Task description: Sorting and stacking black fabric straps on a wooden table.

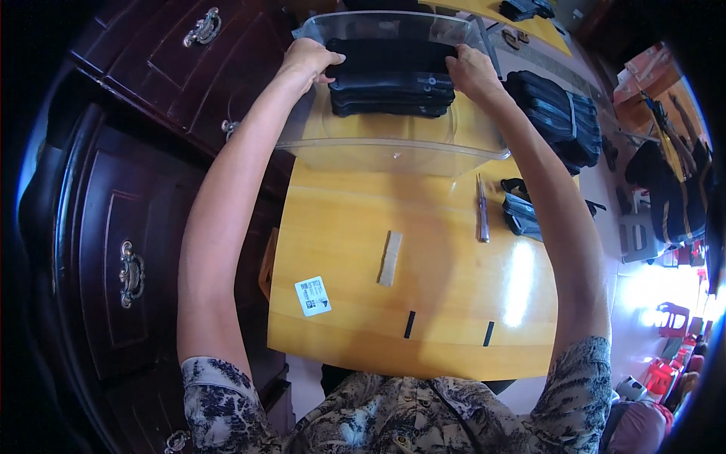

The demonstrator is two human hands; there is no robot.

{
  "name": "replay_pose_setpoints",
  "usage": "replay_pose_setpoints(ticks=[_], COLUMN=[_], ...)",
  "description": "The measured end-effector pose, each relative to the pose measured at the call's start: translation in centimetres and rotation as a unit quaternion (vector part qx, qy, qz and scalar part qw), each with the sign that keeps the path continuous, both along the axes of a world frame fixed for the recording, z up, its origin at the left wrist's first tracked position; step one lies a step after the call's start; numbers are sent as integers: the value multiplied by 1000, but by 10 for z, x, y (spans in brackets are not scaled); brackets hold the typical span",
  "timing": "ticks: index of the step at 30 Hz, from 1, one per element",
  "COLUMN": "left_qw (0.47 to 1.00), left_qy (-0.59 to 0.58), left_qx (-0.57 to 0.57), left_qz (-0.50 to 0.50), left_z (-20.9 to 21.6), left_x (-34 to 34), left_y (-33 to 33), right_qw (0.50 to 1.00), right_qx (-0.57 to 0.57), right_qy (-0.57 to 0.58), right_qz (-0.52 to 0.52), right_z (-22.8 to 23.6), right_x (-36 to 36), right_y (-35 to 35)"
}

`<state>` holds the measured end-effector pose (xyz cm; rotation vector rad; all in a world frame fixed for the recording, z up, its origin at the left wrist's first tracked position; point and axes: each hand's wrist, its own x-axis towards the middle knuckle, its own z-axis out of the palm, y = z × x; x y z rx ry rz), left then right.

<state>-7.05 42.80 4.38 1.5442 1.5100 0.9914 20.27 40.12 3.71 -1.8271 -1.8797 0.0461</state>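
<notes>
Both my arms reach to the far side of the table, over a clear plastic bin [389, 147]. In the bin lies a stack of black, flat, padded pieces [389, 104], which look like fabric with small round studs. My left hand [308, 60] pinches the left end of the top black piece [393, 59], thumb above and fingers curled under. At its opposite end my right hand [475, 68] grips the same piece, fingers partly hidden. The piece lies level between my hands, above the stack; I cannot tell whether it touches it.
On the yellow table [340, 227] are a screwdriver [482, 208], a brown strip [390, 258], a white printed card [312, 296] and black strapped items [522, 216]. A bundle of black pieces [556, 117] sits right of the bin. Dark wooden drawers [121, 250] stand close on the left.
</notes>
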Motion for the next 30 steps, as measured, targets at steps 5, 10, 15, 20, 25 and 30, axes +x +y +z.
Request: replay_pose_setpoints(ticks=[5, 10, 15, 20, 25, 30], left_qw=[999, 985, 980, 968, 906, 848], left_qy=[48, 171, 200, 251, 392, 397], left_qx=[4, -28, 2, 5, 159, 321], left_qz=[17, 19, 9, -1, 18, -141], left_z=[0, 2, 9, 5, -4, -11], left_x=[9, 11, 15, 11, 18, 42], left_y=[-4, -3, -7, -6, -10, -31], right_qw=[996, 987, 985, 989, 991, 985], right_qx=[3, -39, 8, -57, 15, 68], right_qy=[-88, -132, -154, -128, -117, -64], right_qz=[33, 86, 73, 56, 68, 145], right_z=[-11, -17, -15, -3, -3, -5], right_x=[1, 2, -2, -8, -16, -20], right_y=[-1, -3, -11, -18, -20, -17])
